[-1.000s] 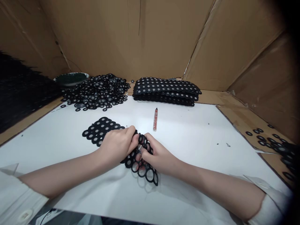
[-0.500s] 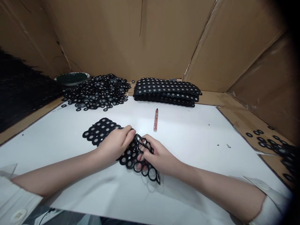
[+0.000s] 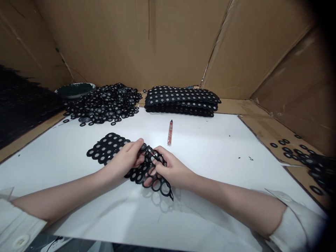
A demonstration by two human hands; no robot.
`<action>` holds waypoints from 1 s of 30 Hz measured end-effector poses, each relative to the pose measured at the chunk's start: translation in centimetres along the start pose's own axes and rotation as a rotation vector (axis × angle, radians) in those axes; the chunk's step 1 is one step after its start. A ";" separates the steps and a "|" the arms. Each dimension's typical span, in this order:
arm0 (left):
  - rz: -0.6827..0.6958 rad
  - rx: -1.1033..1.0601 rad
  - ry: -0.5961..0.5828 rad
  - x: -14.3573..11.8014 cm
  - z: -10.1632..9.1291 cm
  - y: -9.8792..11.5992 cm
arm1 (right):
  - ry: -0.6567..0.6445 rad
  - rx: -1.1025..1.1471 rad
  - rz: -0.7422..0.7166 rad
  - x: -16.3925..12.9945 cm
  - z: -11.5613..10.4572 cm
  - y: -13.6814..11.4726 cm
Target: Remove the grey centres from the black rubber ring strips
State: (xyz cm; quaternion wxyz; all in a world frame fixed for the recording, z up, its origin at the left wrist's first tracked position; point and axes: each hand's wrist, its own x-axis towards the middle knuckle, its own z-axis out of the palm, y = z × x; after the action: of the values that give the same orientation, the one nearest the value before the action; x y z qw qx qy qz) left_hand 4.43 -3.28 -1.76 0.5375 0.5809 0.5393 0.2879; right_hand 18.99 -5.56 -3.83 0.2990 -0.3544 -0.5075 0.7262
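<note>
A black sheet of joined rings (image 3: 110, 148) lies on the white table sheet (image 3: 210, 154); its left part still has grey discs, its near part is empty rings. My left hand (image 3: 126, 159) pinches a small ring piece at the sheet's middle. My right hand (image 3: 170, 169) grips the emptied ring part, fingers through the holes, lifting it slightly off the table.
A red-and-black pen (image 3: 170, 133) lies just beyond my hands. A heap of loose black rings (image 3: 102, 103) and a green dish (image 3: 75, 89) are at the back left, a stack of ring sheets (image 3: 182, 99) at the back. More loose rings (image 3: 304, 157) lie right. Cardboard walls surround.
My left thumb and fingers have shifted up onto a ring piece at the sheet's middle. Both hands and the sheet sit slightly further left in view, as the camera moved.
</note>
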 end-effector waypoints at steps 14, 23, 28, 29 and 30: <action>0.331 0.747 0.158 -0.4 -1.7 0.2 | 0.093 -0.098 -0.108 -0.4 0.2 0.2; 0.309 0.680 0.014 -1.4 -0.6 -0.4 | 0.063 -0.161 -0.146 -0.5 0.2 0.2; 0.288 0.589 -0.070 -1.8 -0.1 -0.2 | 0.039 -0.216 -0.149 -0.7 0.1 0.3; 0.278 0.565 -0.084 -1.8 -0.1 -0.2 | 0.035 -0.217 -0.147 -0.7 0.1 0.3; 0.268 0.533 -0.101 -1.7 -0.1 -0.2 | 0.032 -0.218 -0.142 -0.6 0.0 0.3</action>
State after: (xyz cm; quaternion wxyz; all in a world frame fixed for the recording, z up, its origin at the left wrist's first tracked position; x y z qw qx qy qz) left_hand 3.89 -4.86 -1.53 0.3494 0.7810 0.4870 0.1754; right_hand 19.29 -6.16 -3.98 0.3175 -0.3597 -0.6025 0.6378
